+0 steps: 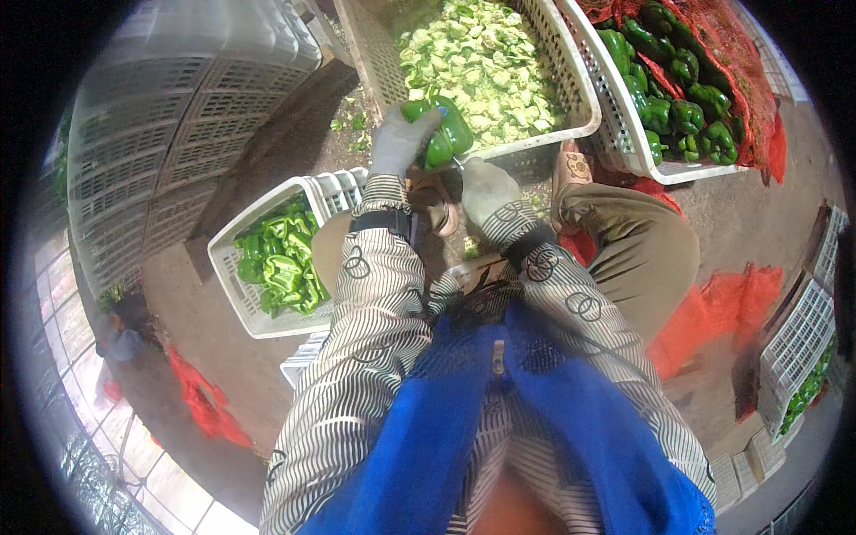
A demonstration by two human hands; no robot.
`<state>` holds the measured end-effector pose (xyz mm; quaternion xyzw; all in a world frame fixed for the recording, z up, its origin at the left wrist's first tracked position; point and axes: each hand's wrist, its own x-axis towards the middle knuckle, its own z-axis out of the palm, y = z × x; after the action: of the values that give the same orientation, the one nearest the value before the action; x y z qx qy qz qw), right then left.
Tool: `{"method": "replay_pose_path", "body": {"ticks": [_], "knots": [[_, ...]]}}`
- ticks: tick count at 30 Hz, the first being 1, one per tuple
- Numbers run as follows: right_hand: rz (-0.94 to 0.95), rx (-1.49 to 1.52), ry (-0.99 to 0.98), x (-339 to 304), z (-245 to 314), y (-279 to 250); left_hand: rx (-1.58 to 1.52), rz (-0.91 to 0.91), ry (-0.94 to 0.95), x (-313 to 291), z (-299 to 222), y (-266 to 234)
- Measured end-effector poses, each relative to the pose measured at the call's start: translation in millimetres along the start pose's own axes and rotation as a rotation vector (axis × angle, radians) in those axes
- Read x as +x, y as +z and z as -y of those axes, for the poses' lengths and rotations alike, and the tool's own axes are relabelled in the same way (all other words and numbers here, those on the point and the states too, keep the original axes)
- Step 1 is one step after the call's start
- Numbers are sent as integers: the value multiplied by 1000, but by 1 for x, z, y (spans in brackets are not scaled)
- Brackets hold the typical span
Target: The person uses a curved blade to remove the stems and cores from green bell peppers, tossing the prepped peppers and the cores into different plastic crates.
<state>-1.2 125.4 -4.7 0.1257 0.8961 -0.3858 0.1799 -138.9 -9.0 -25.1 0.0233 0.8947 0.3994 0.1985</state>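
A green bell pepper (455, 134) is gripped in my left hand (399, 143), which wears a grey glove. My right hand (489, 189), also gloved, is closed around a small knife (459, 163). Only a glint of its metal shows at the pepper's lower edge; the handle is hidden in the fist. Both hands are just in front of a big white crate (539, 139) heaped with pale green pepper cores and trimmings (481, 76). Left of my forearm stands a white basket (234, 299) of cut, opened green peppers (283, 267).
At the upper right, a white crate (631, 143) holds whole green peppers (687, 116) inside red mesh netting (758, 80). Tall stacks of white crates (134, 125) rise at the left. Red mesh bags (713, 312) lie on the floor, and another crate (796, 343) stands far right.
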Motion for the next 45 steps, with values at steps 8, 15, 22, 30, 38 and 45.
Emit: {"method": "replay_pose_path", "body": {"ticks": [8,15,22,30,38,45], "knots": [[-89,0,5,-49,10,-42,20,-214,88,-40,-33,-15],[17,-71,35,-35,0,-17,-8,-97,-52,-46,-18,-9],[270,193,-10,9,-31,-10,-546,-126,-165,-34,14,-10],[-86,192,-42,60,-12,-113,-1423,74,85,-47,-47,-36],[124,445,-511,23,51,-176,-1290,195,106,-14,-115,-46],[-133,134,-541,43,39,-146,-1247,43,-153,1,-94,-8]]}}
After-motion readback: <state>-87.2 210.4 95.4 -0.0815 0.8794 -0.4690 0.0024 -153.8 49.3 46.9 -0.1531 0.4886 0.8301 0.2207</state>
